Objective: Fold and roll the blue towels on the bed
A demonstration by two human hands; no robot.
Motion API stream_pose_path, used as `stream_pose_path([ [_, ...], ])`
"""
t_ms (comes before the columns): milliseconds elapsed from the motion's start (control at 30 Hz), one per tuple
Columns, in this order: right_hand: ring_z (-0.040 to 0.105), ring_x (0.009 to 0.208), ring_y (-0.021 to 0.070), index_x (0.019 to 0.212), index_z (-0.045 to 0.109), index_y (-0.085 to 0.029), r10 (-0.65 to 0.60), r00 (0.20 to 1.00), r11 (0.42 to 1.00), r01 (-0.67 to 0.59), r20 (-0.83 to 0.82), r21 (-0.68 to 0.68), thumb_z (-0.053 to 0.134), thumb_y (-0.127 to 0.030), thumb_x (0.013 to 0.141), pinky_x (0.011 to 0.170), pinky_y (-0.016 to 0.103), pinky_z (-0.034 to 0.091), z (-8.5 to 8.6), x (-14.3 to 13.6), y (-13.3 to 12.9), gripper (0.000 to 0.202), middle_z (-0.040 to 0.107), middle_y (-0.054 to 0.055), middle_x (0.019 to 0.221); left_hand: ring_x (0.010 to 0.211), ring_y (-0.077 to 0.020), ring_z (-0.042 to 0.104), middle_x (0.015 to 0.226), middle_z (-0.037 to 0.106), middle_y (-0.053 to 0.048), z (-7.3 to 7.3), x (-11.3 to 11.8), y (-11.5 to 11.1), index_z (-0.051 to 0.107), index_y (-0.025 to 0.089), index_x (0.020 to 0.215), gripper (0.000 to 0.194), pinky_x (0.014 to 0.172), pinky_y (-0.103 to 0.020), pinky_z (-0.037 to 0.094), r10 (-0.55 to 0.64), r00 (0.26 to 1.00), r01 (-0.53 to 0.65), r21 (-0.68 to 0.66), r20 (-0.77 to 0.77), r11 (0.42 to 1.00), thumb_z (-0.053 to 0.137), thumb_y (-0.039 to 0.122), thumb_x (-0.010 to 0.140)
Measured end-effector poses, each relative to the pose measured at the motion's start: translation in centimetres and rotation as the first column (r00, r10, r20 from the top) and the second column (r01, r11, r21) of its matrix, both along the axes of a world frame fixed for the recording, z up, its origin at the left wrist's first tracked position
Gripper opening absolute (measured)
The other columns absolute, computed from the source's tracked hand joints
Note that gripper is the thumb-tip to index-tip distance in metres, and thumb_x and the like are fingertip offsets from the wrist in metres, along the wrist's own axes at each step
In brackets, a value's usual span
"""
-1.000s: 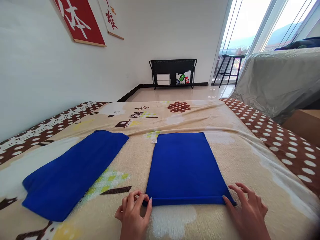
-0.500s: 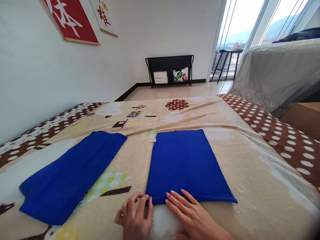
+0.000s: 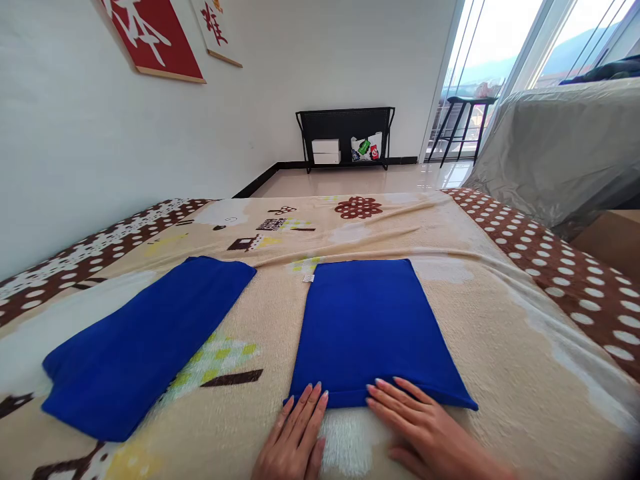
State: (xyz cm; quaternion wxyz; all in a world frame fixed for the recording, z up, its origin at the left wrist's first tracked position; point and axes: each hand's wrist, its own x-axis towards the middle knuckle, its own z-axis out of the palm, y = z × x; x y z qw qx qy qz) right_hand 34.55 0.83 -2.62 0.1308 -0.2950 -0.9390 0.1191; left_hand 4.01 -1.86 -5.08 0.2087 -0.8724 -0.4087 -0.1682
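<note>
A blue folded cloth [image 3: 367,327] lies flat on the patterned blanket [image 3: 510,373] in front of me, with a small white tag at its far left corner. My left hand [image 3: 295,433] rests with fingers stretched out over the cloth's near edge, close to its left corner. Further right, my right hand [image 3: 420,423] lies flat on the same edge, fingers extended. Neither hand holds anything. To the left, a second blue cloth [image 3: 150,343] lies at a slant on the blanket, apart from both hands.
Brown polka-dot borders run along the blanket's sides. Beyond the bed stands a black rack [image 3: 345,127] with white boxes and a printed bag. A black stool [image 3: 463,127] is by the window, and a plastic-covered piece of furniture [image 3: 580,140] stands at right.
My left hand's curled fingers have straightened and now lie on the near edge. My right hand has slid to the right along it. The view has shifted slightly.
</note>
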Motion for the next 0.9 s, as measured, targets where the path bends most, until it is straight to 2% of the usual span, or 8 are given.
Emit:
stream_pose_path([
  [100, 0.042, 0.138, 0.0134, 0.155, 0.025, -0.024, -0.113, 0.993, 0.97, 0.101, 0.044, 0.221, 0.053, -0.028, 0.097, 0.117, 0.026, 0.032, -0.8, 5.0, -0.9, 0.065, 0.044, -0.001, 0.149, 0.129, -0.0193, 0.055, 0.137, 0.062, -0.009, 0.8, -1.6, -0.1, 0.053, 0.012, 0.138, 0.047, 0.123, -0.038, 0.021, -0.039, 0.999, 0.038, -0.034, -0.015, 0.999, 0.05, 0.019, 0.092],
  [167, 0.048, 0.134, 0.0138, 0.154, 0.03, -0.023, -0.166, 0.985, 0.941, 0.141, 0.055, 0.307, 0.054, -0.026, 0.096, 0.113, 0.024, 0.037, -1.7, 8.1, -1.6, 0.063, 0.049, -0.001, 0.146, 0.13, -0.0209, 0.055, 0.135, 0.064, -0.008, 1.2, -2.3, -0.2, 0.053, 0.015, 0.137, 0.046, 0.124, -0.044, 0.015, -0.029, 1.0, 0.029, -0.065, -0.008, 0.997, 0.053, 0.015, 0.09],
  [300, 0.051, 0.132, 0.0191, 0.15, 0.038, -0.025, -0.263, 0.963, 0.901, 0.221, 0.065, 0.374, 0.054, -0.029, 0.094, 0.106, 0.031, 0.043, -3.7, 12.0, -2.4, 0.058, 0.055, 0.001, 0.142, 0.129, -0.0261, 0.055, 0.132, 0.065, -0.008, 1.7, -3.2, 0.0, 0.058, 0.021, 0.13, 0.044, 0.119, -0.053, 0.022, 0.059, 0.995, -0.055, -0.051, 0.078, 0.997, 0.056, 0.012, 0.087],
  [433, 0.057, 0.123, 0.0238, 0.139, 0.053, -0.035, -0.439, 0.898, 0.798, 0.398, -0.016, 0.454, 0.061, -0.039, 0.09, 0.099, 0.039, 0.041, -5.6, 12.6, -2.7, 0.049, 0.061, -0.001, 0.135, 0.117, -0.0241, 0.063, 0.127, 0.069, -0.005, 2.4, -3.6, 0.9, 0.066, 0.027, 0.116, 0.034, 0.113, -0.047, 0.025, 0.068, 0.996, -0.067, -0.024, 0.06, 0.997, 0.06, 0.016, 0.084],
  [533, 0.062, 0.111, 0.0237, 0.123, 0.065, -0.04, -0.524, 0.841, 0.74, 0.527, -0.135, 0.417, 0.064, -0.041, 0.088, 0.093, 0.039, 0.042, -6.3, 12.4, -2.4, 0.035, 0.067, 0.001, 0.122, 0.111, -0.0229, 0.063, 0.116, 0.07, -0.004, 2.6, -3.9, 1.7, 0.067, 0.03, 0.112, 0.03, 0.101, -0.041, 0.034, 0.09, 0.989, -0.076, -0.116, 0.115, 0.99, 0.059, 0.016, 0.086],
  [667, 0.063, 0.1, 0.0211, 0.112, 0.071, -0.041, -0.578, 0.801, 0.746, 0.596, -0.156, 0.297, 0.064, -0.043, 0.088, 0.087, 0.037, 0.044, -6.6, 12.4, -2.0, 0.024, 0.067, 0.001, 0.107, 0.105, -0.0217, 0.061, 0.108, 0.067, -0.004, 2.1, -4.6, 2.4, 0.068, 0.029, 0.104, 0.021, 0.095, -0.038, 0.037, 0.121, 0.971, -0.077, -0.21, 0.207, 0.975, 0.058, 0.019, 0.09],
  [800, 0.063, 0.094, 0.0203, 0.102, 0.074, -0.038, -0.608, 0.772, 0.756, 0.635, -0.185, 0.161, 0.061, -0.046, 0.09, 0.083, 0.037, 0.047, -6.4, 12.3, -1.5, 0.019, 0.066, 0.003, 0.099, 0.102, -0.0193, 0.061, 0.103, 0.067, -0.002, 2.1, -5.1, 2.4, 0.067, 0.03, 0.108, 0.024, 0.092, -0.035, 0.036, 0.057, 0.979, -0.024, -0.164, 0.198, 0.986, 0.057, 0.015, 0.091],
  [900, 0.063, 0.089, 0.0195, 0.094, 0.076, -0.036, -0.619, 0.762, 0.772, 0.635, -0.189, 0.027, 0.056, -0.049, 0.092, 0.08, 0.035, 0.05, -5.8, 12.3, -0.8, 0.024, 0.065, 0.004, 0.094, 0.102, -0.0189, 0.061, 0.102, 0.067, -0.001, 2.4, -5.2, 2.3, 0.066, 0.029, 0.108, 0.025, 0.093, -0.034, 0.034, 0.017, 0.982, 0.007, -0.125, 0.189, 0.992, 0.057, 0.013, 0.091],
])
